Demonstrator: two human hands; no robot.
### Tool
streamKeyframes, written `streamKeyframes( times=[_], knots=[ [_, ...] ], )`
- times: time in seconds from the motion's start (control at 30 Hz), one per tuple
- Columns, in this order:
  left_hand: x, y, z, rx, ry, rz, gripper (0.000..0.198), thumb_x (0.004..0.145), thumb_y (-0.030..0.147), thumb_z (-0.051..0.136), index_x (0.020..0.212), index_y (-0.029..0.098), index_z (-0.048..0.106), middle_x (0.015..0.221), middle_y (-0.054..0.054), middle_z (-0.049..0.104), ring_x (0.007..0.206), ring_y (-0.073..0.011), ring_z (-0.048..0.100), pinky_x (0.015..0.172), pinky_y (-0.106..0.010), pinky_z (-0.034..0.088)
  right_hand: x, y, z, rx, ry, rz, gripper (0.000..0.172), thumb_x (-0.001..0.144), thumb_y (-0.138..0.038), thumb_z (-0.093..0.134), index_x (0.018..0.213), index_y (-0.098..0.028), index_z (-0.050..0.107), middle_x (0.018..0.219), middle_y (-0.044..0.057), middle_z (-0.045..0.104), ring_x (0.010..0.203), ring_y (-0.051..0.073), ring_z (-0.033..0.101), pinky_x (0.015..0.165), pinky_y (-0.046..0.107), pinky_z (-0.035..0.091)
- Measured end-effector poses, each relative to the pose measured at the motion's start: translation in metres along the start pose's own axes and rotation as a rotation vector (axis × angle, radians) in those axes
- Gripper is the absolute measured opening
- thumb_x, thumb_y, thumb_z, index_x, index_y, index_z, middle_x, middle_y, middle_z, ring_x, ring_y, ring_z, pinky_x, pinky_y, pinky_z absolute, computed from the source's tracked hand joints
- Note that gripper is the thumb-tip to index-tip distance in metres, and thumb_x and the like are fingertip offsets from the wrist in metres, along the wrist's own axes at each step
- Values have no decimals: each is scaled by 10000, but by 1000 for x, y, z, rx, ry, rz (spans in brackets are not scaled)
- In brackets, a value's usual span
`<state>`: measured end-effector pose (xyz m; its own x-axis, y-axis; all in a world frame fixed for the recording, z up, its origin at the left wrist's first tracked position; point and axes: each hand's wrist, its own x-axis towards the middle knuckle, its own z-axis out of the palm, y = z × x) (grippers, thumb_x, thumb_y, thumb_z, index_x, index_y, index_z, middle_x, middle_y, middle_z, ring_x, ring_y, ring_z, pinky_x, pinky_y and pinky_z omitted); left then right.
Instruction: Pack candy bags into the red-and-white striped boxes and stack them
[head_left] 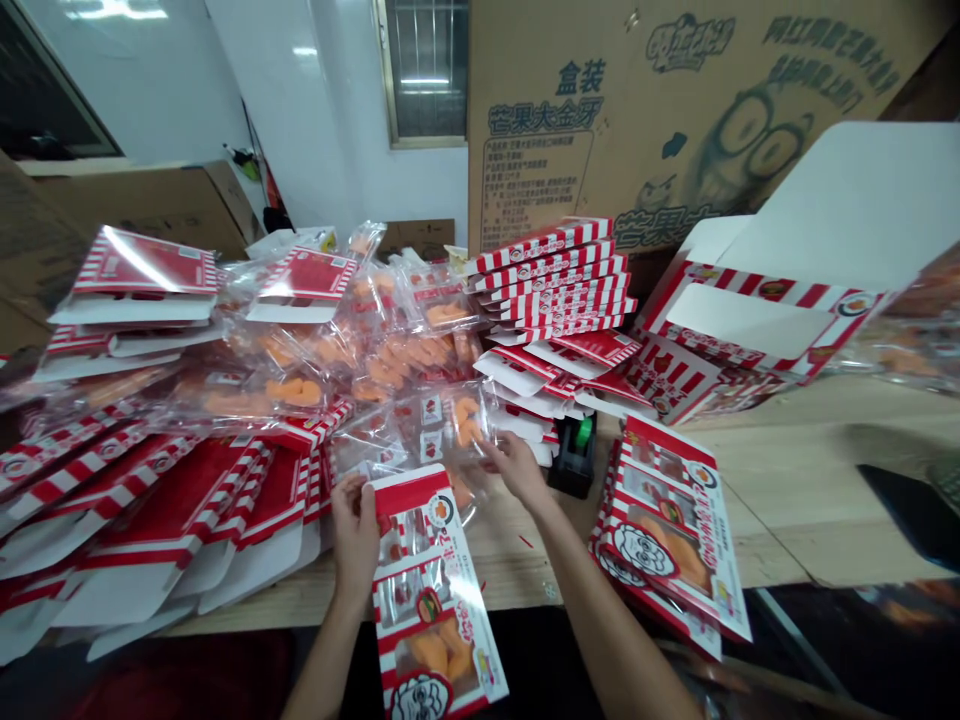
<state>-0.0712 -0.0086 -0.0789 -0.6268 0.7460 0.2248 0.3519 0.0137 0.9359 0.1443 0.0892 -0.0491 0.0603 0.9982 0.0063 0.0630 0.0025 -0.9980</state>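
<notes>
My left hand [355,530] is closed on the top left edge of a red-and-white striped window box [431,590] with orange sweets showing through it; the box lies at the front edge of the wooden table [787,480]. My right hand [516,468] reaches forward into a heap of clear plastic packets of orange sweets [450,420], its fingers curled on one packet's edge. The box's top end sits just below that heap.
Flat red-striped box blanks [172,520] fan out at the left. A stack of folded boxes [555,275] stands behind, with a tape dispenser [576,455] beside it. Finished boxes [667,525] lie at the right. An open display carton [787,290] and a large cardboard carton [675,110] stand behind.
</notes>
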Motion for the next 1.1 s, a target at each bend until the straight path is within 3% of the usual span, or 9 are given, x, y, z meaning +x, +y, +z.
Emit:
streamKeyframes(
  times=[0.1,0.23,0.43,0.53,0.63,0.77,0.9,1.0,1.1],
  knots=[
    [0,5,-4,86,-123,137,245,831,374,461,991,213,552,1013,-70,568,989,-221,547,892,-388,436,-1,-15,7,21,59,-106,302,709,-475,570,786,-183,568,687,19,618,532,175,608,520,320,507],
    [2,19,-11,185,-242,268,218,830,312,480,991,227,599,1038,-74,580,1057,-245,525,958,-457,404,-7,-46,-13,23,225,-270,260,775,-433,532,864,-192,577,786,15,613,661,154,596,645,299,489],
    [9,45,-1,212,-278,393,532,788,303,590,1283,235,405,1386,-130,355,1323,-295,297,1049,-514,293,-15,-78,-47,307,398,-333,272,695,-409,676,826,-186,593,700,-29,586,604,90,533,561,205,430],
    [13,70,3,-62,-366,280,840,738,385,650,1407,257,157,1441,-147,294,1320,-309,314,1022,-481,351,-20,-83,-53,483,310,-209,313,599,-385,763,773,-187,595,655,-50,572,559,67,513,529,180,421],
    [13,99,3,-389,-389,24,848,784,411,588,1425,280,48,1294,-112,498,1145,-242,528,945,-397,442,-29,-83,-48,591,229,-138,312,586,-390,769,775,-213,594,682,-48,595,586,86,551,552,202,460],
    [1,120,0,-453,-296,-112,685,822,331,555,1393,240,188,1182,-82,583,1081,-198,568,963,-360,422,-47,-73,-21,587,14,-37,298,700,-466,651,911,-261,605,795,-9,657,676,167,626,589,302,514],
    [3,117,-16,-272,-449,-8,418,835,334,522,1236,236,462,1223,-82,566,1093,-214,556,943,-356,436,-65,-57,0,525,-109,175,306,615,-377,736,876,-236,659,846,33,706,755,230,661,628,331,542],
    [32,120,-33,-97,-412,146,237,820,311,514,1006,219,628,1139,-67,616,1087,-224,554,947,-363,424,-68,-48,-3,552,-27,251,340,579,-380,761,878,-243,676,910,33,712,837,248,661,687,344,548],
    [76,136,-25,-81,-344,186,215,812,280,502,955,196,639,985,-62,662,930,-217,610,858,-369,466,-70,-42,-17,509,-58,260,353,565,-396,780,858,-217,698,901,53,715,837,261,660,715,369,538]
  ],
)
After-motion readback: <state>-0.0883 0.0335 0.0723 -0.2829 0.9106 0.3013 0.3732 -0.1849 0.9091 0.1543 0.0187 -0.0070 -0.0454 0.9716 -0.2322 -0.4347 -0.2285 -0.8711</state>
